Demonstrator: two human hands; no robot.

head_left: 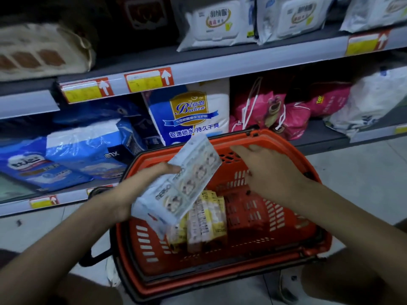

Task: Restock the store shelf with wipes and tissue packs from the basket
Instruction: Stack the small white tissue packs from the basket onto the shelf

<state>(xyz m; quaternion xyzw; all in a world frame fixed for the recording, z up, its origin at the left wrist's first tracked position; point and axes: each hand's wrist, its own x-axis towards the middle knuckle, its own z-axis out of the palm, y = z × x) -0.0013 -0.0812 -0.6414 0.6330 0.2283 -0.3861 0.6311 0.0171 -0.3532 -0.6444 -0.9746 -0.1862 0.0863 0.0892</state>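
Dimly lit shelves [198,69] behind, left hand [141,186] grips tissue pack [187,179], right hand [271,172] relaxed over basket [242,280]

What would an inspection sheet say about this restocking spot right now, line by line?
Surface: pale floor in front of grey shelves.
Job's things: orange basket with yellow packs standing inside; a white printed pack lifted above it; wipes packs on the upper shelf.
Clutter: nothing seen.
Hands: left hand grips the white printed pack; right hand is over the basket, fingers relaxed, holding nothing.
Cables: nothing seen.
Surroundings: blue packs and pink drawstring bags on the middle shelf; yellow-and-red price tags on the shelf edges; dim lighting.
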